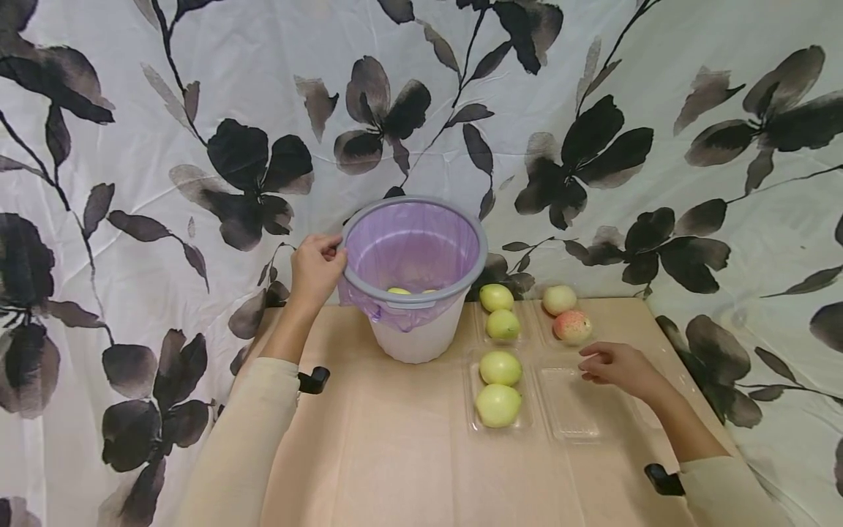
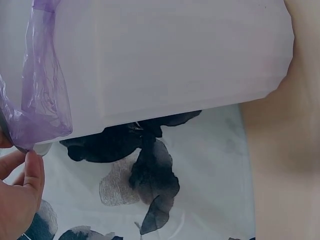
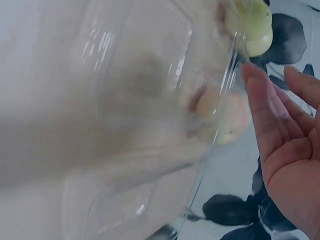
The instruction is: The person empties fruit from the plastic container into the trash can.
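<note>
My left hand (image 1: 317, 267) pinches the grey rim of a white bin (image 1: 418, 340) on its left side, thumb and fingers at the rim over the purple liner bag (image 2: 47, 75). Yellow-green fruit (image 1: 398, 290) shows low inside the bin. On the right, my right hand (image 1: 615, 369) hovers over an empty clear plastic container (image 1: 573, 410), its fingers (image 3: 267, 107) extended and holding nothing. Behind that container, a pale peach (image 1: 559, 300) and a red-blushed peach (image 1: 572, 327) sit in another clear container.
Between the bin and the right-hand containers stand two more clear containers. The rear one holds two lemons (image 1: 503, 324), the front one two larger lemons (image 1: 498, 405). All stand on a light brown table (image 1: 395, 454), with a floral-patterned cloth (image 1: 421, 95) behind it.
</note>
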The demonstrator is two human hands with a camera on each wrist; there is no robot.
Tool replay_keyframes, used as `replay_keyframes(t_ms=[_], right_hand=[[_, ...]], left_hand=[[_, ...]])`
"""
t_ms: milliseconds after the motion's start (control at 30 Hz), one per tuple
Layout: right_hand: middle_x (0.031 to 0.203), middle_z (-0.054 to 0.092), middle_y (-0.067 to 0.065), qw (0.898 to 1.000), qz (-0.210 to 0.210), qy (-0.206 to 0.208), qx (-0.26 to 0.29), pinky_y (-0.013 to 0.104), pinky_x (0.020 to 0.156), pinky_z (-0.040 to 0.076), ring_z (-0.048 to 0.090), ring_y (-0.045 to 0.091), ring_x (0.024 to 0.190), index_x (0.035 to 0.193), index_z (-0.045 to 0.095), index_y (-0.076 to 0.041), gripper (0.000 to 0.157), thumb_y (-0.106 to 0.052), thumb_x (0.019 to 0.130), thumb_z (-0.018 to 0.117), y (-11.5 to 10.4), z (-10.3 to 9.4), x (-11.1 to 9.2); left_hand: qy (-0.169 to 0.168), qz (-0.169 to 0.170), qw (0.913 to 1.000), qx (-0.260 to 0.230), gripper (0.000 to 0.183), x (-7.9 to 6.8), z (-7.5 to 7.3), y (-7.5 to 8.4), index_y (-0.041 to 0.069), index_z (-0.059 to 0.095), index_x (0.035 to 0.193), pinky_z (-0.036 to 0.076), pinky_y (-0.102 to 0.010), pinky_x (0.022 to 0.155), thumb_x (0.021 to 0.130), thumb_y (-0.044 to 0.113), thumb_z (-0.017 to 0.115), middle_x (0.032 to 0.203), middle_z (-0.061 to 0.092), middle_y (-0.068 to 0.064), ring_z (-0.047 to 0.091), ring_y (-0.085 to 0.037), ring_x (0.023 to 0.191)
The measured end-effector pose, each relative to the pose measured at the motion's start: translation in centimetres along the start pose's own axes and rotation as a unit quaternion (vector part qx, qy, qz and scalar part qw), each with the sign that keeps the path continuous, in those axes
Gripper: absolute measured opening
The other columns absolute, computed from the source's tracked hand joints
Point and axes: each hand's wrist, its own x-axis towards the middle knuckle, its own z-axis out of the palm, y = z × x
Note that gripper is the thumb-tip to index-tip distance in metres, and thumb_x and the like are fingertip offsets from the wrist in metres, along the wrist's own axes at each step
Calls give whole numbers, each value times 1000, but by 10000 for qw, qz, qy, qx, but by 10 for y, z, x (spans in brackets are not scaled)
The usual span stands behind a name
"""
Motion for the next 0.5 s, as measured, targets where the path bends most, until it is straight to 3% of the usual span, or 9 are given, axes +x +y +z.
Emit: replay_keyframes(t_ms=[333,500], right_hand=[[110,74,28,9953,-99,-586,766,40,79,64,77,28,93,127,57,20,39,-11,102,62,-20,29,16],[101,76,25,9955,-25,-535,776,40,77,65,77,24,88,119,62,19,35,-9,99,65,-34,48,24]], left_hand=[[-60,-71,9999,-55,31,2,-2,1,-5,74,119,57,-41,85,91,7,70,113,69,-22,69,-34,94],[-61,-92,9999,-65,32,3,-1,1,-5,74,119,57,-42,85,90,7,70,113,69,-22,69,-34,94]])
